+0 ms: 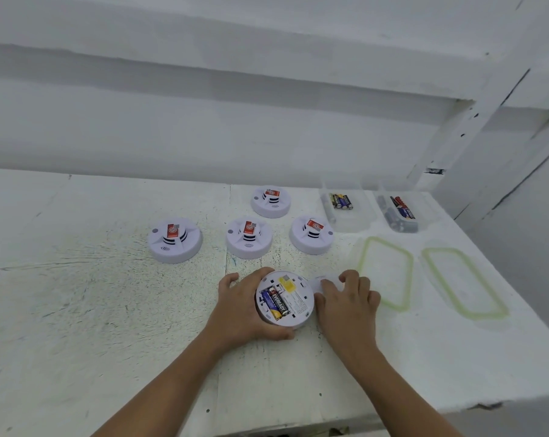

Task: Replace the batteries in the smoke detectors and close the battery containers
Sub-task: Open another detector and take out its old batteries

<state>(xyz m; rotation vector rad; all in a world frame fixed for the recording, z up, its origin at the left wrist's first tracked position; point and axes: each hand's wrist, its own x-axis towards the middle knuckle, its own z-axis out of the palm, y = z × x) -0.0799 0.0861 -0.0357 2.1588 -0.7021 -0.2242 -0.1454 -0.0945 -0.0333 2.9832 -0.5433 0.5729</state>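
A white round smoke detector (293,305) lies upside down near the table's front, gripped round its left side by my left hand (238,307). Its battery bay is uncovered, and batteries (276,302) with blue, black and gold labels lie inside. Just right of it a white cover plate (319,280) lies on the table, with the curled fingers of my right hand (350,304) over it. Two clear containers hold loose batteries at the back right: one (366,216) and another (426,212) beside it.
Several more detectors stand face up behind my hands: far left (175,239), middle (249,237), right (311,234) and back (270,200). Two clear lids with green seals (405,272) (487,298) lie to the right. The white table (109,310) ends close on the right.
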